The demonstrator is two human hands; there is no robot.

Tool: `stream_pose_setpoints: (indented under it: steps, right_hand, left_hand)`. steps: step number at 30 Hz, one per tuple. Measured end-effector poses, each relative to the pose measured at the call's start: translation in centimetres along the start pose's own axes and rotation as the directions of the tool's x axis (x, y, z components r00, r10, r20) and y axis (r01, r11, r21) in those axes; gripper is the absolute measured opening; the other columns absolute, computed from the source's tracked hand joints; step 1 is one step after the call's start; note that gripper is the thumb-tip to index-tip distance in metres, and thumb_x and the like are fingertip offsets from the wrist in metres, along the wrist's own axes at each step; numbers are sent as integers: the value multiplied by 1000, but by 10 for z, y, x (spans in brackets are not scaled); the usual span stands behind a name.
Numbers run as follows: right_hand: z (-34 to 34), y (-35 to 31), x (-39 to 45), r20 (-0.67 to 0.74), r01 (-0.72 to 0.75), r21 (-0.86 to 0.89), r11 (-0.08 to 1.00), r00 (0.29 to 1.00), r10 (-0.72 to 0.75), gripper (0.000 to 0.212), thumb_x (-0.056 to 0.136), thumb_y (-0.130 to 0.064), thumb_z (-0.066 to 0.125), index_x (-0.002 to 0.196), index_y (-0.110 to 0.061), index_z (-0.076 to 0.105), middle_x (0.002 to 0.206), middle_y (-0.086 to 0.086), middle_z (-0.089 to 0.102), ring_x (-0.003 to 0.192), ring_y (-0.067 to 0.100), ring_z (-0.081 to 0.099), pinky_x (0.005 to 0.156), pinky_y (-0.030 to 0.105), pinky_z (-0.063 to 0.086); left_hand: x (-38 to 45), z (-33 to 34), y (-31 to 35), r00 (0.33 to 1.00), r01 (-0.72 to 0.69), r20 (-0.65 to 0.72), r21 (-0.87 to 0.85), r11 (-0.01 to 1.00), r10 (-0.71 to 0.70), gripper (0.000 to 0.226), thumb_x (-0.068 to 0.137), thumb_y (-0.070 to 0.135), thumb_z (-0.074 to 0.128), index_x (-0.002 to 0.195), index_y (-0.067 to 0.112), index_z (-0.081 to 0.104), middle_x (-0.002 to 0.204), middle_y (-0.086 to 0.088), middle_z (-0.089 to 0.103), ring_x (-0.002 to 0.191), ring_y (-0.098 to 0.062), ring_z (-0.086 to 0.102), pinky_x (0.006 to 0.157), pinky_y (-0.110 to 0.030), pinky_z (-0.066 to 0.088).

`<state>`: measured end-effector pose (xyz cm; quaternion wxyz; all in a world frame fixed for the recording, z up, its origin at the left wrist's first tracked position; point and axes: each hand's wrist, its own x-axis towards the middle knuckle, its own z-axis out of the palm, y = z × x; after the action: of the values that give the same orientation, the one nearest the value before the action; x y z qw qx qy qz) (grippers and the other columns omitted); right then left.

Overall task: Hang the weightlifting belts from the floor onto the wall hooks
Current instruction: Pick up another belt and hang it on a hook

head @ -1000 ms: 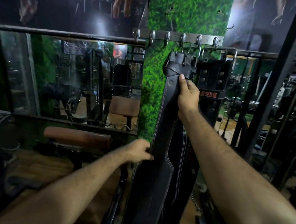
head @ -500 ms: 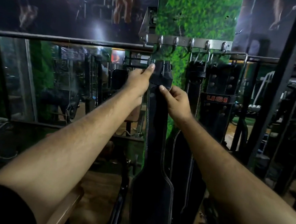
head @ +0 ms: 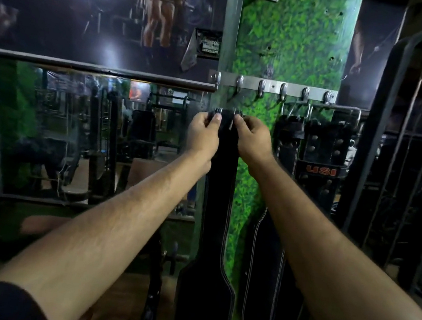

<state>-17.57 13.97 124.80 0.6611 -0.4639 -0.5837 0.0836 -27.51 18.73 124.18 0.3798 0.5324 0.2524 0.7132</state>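
A long black weightlifting belt (head: 217,214) hangs straight down in front of the green pillar. My left hand (head: 202,134) and my right hand (head: 253,138) both pinch its buckle end, a little below the metal hook rail (head: 273,86). The buckle sits under the second and third hooks from the left, apart from them. Two more black belts hang from the right-hand hooks: a stitched one (head: 284,153) and a wider one (head: 321,169) with red lettering.
A mirror (head: 73,136) with a dark rail above it covers the wall to the left, showing gym machines. A padded bench (head: 40,223) stands low on the left. Dark metal rack bars (head: 403,158) rise at the right.
The belt has shifted left along the rail, away from the two hanging belts. My left hand rose from the belt's middle to its buckle end, and both hands now hold the top.
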Motion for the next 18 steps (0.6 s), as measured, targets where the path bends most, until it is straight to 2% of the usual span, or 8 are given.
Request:
stream_pose_setpoints:
  steps: [3,6,8,11,15,16,18]
  right_hand:
    - [5,4,12,15,-11,30,1000,1000,10,30,98,-34,56,71,-22,55,67,-9,55,65,12,52,65,34,46]
    - [11,4,27,65,-35,76,996,997,30,25,97,-37,56,77,-21,55,75,2,56,73,19,52,70,53,55]
    - [18,1,41,71,-57,82,995,996,51,24,99,-36,55,80,-21,55,78,6,56,75,20,53,73,61,57]
    - [31,-8,66,53,-62,108,992,997,57,27,101,-36,54,79,-20,54,77,5,56,73,20,53,70,54,57]
    - [46,-11,94,43,-151,114,982,988,147,28,101,-37,54,80,-20,56,76,4,56,71,21,54,75,56,59]
    - [49,-8,97,51,-178,117,977,984,173,27,102,-36,53,80,-19,57,75,4,55,69,21,53,72,52,59]
    - [54,2,95,91,-245,132,961,968,235,27,103,-33,53,80,-18,57,75,4,55,64,19,52,64,39,54]
  left_hand:
    - [10,1,1,1000,-6,-23,9,1000,7,29,89,38,58,103,14,66,101,-7,72,94,-24,68,89,-44,58]
    - [34,2,16,999,-46,-4,68,997,47,21,98,33,55,90,14,63,80,-2,62,73,-17,57,70,-33,49]
    - [56,1,25,999,-50,12,98,994,49,23,100,25,56,80,15,61,69,-1,56,62,-14,49,62,-30,43]
    - [83,1,37,999,-45,-22,138,989,49,32,98,24,61,68,16,56,63,1,51,56,-10,43,52,-26,37]
    - [113,0,45,997,69,-46,125,990,-63,23,92,29,71,75,15,65,73,-1,62,63,-13,54,49,-17,46]
    - [119,-1,41,994,105,-49,129,986,-99,20,91,29,73,81,13,67,75,-2,63,63,-14,55,50,-17,47]
    - [126,-4,27,980,193,-58,104,976,-188,24,87,30,77,96,8,70,91,-7,71,75,-20,64,67,-27,57]
